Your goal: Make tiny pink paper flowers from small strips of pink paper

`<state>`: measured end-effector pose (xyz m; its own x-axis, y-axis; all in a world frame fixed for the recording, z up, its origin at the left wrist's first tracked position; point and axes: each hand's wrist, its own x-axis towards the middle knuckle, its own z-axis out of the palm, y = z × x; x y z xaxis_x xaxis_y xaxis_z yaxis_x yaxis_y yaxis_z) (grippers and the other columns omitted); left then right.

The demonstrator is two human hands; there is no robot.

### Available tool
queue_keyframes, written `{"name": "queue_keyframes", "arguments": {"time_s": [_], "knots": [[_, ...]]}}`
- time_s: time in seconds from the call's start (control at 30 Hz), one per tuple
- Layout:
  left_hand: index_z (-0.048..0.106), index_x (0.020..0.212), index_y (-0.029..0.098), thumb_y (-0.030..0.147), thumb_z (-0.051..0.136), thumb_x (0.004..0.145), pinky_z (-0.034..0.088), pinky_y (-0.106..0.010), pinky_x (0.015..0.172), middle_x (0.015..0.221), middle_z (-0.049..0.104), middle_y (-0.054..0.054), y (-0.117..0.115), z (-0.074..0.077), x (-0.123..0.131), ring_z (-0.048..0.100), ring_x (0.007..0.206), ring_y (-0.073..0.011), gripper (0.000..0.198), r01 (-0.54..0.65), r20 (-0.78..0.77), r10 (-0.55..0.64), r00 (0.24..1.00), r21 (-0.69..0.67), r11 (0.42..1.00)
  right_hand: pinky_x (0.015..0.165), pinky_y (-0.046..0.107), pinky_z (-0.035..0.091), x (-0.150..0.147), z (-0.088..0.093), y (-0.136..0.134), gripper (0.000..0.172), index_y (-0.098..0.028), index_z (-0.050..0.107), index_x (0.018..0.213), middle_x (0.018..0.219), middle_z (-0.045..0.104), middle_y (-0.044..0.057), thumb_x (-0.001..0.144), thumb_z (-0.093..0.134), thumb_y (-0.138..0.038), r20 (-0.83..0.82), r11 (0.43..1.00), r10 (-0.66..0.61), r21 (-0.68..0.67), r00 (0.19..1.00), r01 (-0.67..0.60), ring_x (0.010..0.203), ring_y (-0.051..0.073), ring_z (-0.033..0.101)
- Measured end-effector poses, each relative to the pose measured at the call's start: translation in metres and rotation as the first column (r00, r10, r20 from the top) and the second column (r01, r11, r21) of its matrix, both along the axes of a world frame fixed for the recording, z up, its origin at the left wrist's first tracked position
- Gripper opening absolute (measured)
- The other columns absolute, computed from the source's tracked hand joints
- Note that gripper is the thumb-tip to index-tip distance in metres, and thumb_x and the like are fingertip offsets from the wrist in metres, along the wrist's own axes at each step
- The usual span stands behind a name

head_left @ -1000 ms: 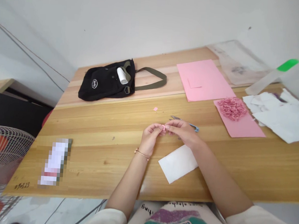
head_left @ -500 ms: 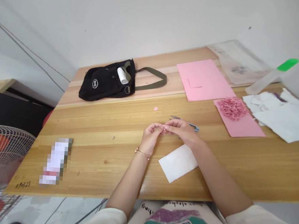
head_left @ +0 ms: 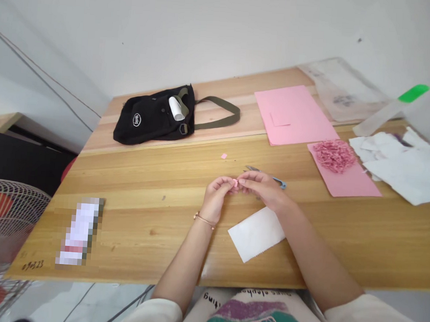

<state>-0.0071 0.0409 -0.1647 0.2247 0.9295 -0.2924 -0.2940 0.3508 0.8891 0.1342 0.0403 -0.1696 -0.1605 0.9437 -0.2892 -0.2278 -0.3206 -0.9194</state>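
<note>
My left hand (head_left: 215,196) and my right hand (head_left: 262,189) meet fingertip to fingertip over the middle of the wooden table (head_left: 142,200). Together they pinch a tiny pink paper piece (head_left: 235,183), fingers curled and closed on it. Just behind my right hand lie small scissors (head_left: 272,178) with a blue handle. A white paper slip (head_left: 256,234) lies under my right forearm near the table's front edge. Another tiny pink scrap (head_left: 223,156) lies loose further back.
A black bag (head_left: 154,115) with an olive strap sits at the back left. Pink sheets (head_left: 292,114) and a pile of small pink paper bits (head_left: 335,154) lie at the right, white papers (head_left: 406,164) beyond them. A fan guard (head_left: 1,219) stands off the left edge.
Hardly anything has moved; my fingers shift slightly around the small pink piece, which shows a little more between the fingertips than half a second ago.
</note>
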Motion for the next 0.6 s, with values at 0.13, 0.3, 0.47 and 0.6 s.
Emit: {"name": "queue_keyframes", "arguments": {"time_s": [0.13, 0.3, 0.47, 0.6], "knots": [[0.058, 0.063, 0.013, 0.023, 0.062, 0.064, 0.037, -0.021, 0.060, 0.059, 0.059, 0.000, 0.0000, 0.0012, 0.0002, 0.052, 0.056, -0.0077, 0.011, 0.000, -0.003, 0.000, 1.000, -0.007, 1.000, 0.058, 0.024, 0.038, -0.0007, 0.0001, -0.0001, 0.010, -0.017, 0.065, 0.068, 0.061, 0.061, -0.002, 0.063, 0.067, -0.026, 0.015, 0.999, 0.017, 0.031, 1.000, -0.017, 0.055, 0.007, 0.050], [0.057, 0.062, 0.012, 0.023, 0.062, 0.064, 0.038, -0.021, 0.060, 0.058, 0.059, 0.000, -0.0002, 0.0021, 0.0005, 0.051, 0.056, -0.0077, 0.012, 0.001, -0.007, -0.001, 1.000, 0.000, 1.000, 0.059, 0.024, 0.038, -0.0004, 0.0018, -0.0004, 0.011, -0.017, 0.065, 0.068, 0.062, 0.061, -0.002, 0.062, 0.068, -0.026, 0.023, 1.000, 0.018, 0.022, 1.000, -0.018, 0.055, 0.007, 0.050], [0.057, 0.063, 0.012, 0.023, 0.062, 0.064, 0.038, -0.021, 0.060, 0.058, 0.059, 0.000, -0.0004, 0.0010, 0.0009, 0.051, 0.056, -0.0076, 0.012, -0.006, -0.021, 0.006, 1.000, -0.001, 1.000, 0.058, 0.024, 0.038, -0.0008, 0.0032, -0.0008, 0.013, -0.017, 0.065, 0.068, 0.061, 0.061, -0.002, 0.062, 0.068, -0.027, 0.021, 1.000, 0.016, 0.016, 1.000, -0.017, 0.055, 0.007, 0.050], [0.057, 0.065, 0.013, 0.024, 0.061, 0.064, 0.039, -0.022, 0.060, 0.058, 0.058, 0.001, -0.0011, -0.0011, 0.0026, 0.052, 0.056, -0.0077, 0.011, -0.024, -0.045, 0.025, 0.999, 0.019, 1.000, 0.059, 0.024, 0.039, -0.0030, 0.0032, -0.0014, 0.016, -0.017, 0.064, 0.069, 0.062, 0.061, -0.002, 0.060, 0.069, -0.029, 0.042, 1.000, 0.005, 0.019, 0.999, -0.006, 0.055, 0.008, 0.050]]}}
